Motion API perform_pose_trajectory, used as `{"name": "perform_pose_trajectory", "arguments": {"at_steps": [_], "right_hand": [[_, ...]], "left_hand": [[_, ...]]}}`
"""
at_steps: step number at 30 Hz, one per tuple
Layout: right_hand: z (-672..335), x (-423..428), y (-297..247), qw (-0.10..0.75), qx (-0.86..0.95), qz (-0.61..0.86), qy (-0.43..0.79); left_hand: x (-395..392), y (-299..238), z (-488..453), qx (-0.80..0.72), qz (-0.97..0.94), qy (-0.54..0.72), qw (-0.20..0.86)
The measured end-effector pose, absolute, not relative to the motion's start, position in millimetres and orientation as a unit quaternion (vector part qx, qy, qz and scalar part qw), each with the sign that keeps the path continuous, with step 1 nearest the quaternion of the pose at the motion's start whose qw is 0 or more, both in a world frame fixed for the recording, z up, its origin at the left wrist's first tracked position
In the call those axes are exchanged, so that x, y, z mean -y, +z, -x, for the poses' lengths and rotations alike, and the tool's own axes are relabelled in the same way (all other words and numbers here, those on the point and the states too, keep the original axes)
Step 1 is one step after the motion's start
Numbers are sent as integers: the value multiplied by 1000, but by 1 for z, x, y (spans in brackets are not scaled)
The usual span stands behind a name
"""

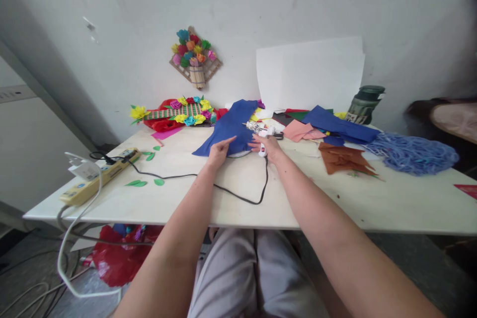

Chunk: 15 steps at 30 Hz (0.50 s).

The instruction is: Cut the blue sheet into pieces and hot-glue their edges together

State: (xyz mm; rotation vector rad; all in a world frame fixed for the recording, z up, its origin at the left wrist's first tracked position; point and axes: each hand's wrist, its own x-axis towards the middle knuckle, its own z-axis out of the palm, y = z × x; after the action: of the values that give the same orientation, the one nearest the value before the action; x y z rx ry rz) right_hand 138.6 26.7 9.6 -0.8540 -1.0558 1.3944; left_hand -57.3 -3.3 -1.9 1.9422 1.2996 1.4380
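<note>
A blue sheet [233, 121], cloth or crepe paper, lies before me with a pale curved edge showing beneath its near side. My left hand [219, 153] is at the sheet's near edge, index finger pointing right and the other fingers curled in against the sheet. My right hand [271, 148] grips a white hot glue gun [265, 130] by its handle, near the sheet's right side. The gun's metal nozzle points left over the blue sheet. From its handle a black cord [238, 198] loops across the table to the left.
A power strip [100, 179] with plugs sits on the left. Green paper leaves [149, 157] lie beside it. Behind stands a paper-flower craft piece [186, 112]. To the right are brown paper [345, 156], blue yarn [417, 154] and a dark bottle [365, 105].
</note>
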Motion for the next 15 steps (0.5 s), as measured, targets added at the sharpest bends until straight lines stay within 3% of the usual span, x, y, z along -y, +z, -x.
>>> {"name": "perform_pose_trajectory", "arguments": {"at_steps": [15], "right_hand": [[-139, -34, 5, 585, 406, 376, 593]], "left_hand": [[13, 2, 59, -457, -722, 455, 252]]}}
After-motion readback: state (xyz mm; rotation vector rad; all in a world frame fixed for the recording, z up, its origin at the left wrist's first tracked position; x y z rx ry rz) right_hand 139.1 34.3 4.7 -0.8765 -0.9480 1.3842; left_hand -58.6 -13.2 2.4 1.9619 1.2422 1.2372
